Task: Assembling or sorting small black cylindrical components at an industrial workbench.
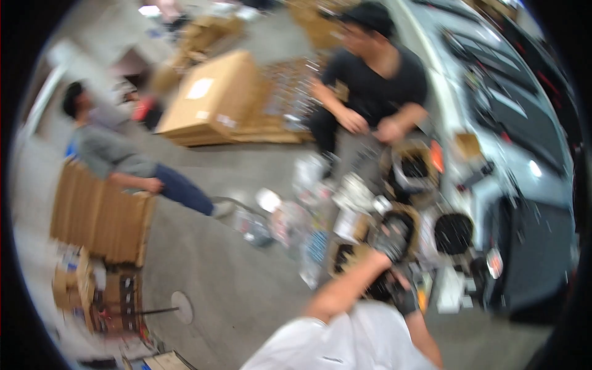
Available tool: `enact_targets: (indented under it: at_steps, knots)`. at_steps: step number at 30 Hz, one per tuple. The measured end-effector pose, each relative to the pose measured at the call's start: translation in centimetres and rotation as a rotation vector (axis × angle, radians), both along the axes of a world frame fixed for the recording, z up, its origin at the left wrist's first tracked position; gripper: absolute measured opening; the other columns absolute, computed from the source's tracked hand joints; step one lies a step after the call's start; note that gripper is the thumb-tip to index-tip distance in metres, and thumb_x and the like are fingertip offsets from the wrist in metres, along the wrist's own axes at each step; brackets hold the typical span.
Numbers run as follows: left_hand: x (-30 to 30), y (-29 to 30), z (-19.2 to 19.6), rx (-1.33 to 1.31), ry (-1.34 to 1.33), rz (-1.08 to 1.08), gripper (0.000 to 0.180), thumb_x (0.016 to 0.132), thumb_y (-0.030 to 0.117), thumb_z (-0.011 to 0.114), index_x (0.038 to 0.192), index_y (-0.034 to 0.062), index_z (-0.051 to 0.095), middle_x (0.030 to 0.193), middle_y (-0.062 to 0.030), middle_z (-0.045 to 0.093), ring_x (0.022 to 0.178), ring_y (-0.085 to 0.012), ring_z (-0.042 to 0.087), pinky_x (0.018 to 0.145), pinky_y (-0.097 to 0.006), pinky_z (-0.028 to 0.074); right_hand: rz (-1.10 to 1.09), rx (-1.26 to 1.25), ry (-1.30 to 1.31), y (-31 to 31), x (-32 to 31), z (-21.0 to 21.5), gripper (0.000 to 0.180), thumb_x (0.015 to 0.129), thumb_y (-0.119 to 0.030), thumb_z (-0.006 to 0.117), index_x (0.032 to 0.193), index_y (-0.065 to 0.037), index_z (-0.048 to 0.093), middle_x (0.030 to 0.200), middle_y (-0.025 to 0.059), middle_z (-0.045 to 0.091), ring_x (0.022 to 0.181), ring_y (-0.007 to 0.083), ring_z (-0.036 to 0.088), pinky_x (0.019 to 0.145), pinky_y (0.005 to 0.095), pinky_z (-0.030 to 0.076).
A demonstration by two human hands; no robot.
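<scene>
Both of my hands wear dark gloves, and the picture is smeared by motion. My left hand (390,244) reaches forward over a cardboard box (408,217) lined with dark material; its fingers are too blurred to make out. Closer to my body is my right hand (404,299), beside dark parts (381,287) that I cannot name. Whether it grips any of them is unclear. A small open box (343,259) with black pieces stands left of my hands. On the right are a round black container (453,234) and white papers or packets (453,290).
Across from me a person in black (376,80) sits with both hands together. Another person (117,148) stands left by stacked cardboard (102,213). Clear plastic bags (296,216) lie on the floor. A large carton (213,98) stands behind; a pale, vehicle-like body (493,135) lines the right.
</scene>
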State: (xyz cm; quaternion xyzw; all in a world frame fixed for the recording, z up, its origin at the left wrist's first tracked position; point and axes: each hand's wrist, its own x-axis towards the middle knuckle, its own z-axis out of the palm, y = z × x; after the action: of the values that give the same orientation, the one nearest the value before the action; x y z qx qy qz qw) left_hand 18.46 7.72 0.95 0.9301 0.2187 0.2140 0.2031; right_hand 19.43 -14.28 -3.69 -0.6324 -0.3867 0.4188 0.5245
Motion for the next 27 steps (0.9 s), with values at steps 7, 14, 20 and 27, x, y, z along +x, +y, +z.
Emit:
enact_targets:
  at_steps: [7, 14, 20, 27]
  knots:
    - [-0.1, 1.6, -0.7, -0.213, 0.267, 0.05, 0.018, 0.083, 0.013, 0.059, 0.099, 0.0062, 0.066, 0.097, -0.018, 0.064, 0.092, -0.0351, 0.063, 0.08, -0.045, 0.049, -0.388, 0.054, 1.265, 0.6, 0.9, 4.2, 0.047, 0.094, -0.025, 0.051, 0.131, 0.004, 0.046, 0.132, 0.0185, 0.05, 0.122, 0.0276, 0.05, 0.106, 0.0371, 0.039]
    - [-0.7, -0.1, -0.4, -0.157, 0.088, 0.036, 0.017, 0.083, 0.011, 0.06, 0.097, 0.0046, 0.065, 0.092, -0.0177, 0.065, 0.086, -0.0352, 0.064, 0.076, -0.043, 0.052, -0.371, 0.082, 1.234, -1.8, 1.2, 4.5, 0.051, 0.09, -0.02, 0.052, 0.131, 0.007, 0.044, 0.132, 0.0219, 0.049, 0.124, 0.0302, 0.049, 0.107, 0.038, 0.038]
    - [-8.2, 0.2, 5.9, -0.327, -0.18, 0.032, 0.011, 0.085, 0.007, 0.063, 0.096, 0.0048, 0.064, 0.084, -0.0155, 0.064, 0.078, -0.0332, 0.064, 0.069, -0.039, 0.052, -0.363, 0.073, 1.139, -2.7, 1.4, 3.1, 0.053, 0.082, -0.003, 0.053, 0.132, 0.008, 0.043, 0.13, 0.0205, 0.051, 0.121, 0.0299, 0.051, 0.106, 0.0366, 0.04]
    - [-19.9, 0.5, -4.2, -0.357, 0.223, 0.099, 0.018, 0.08, 0.007, 0.062, 0.098, 0.0049, 0.065, 0.092, -0.0167, 0.064, 0.086, -0.0353, 0.064, 0.077, -0.042, 0.051, -0.326, -0.065, 1.037, -1.7, 1.2, 3.2, 0.042, 0.086, -0.005, 0.056, 0.126, 0.006, 0.05, 0.122, 0.0164, 0.057, 0.112, 0.0246, 0.057, 0.099, 0.0339, 0.046]
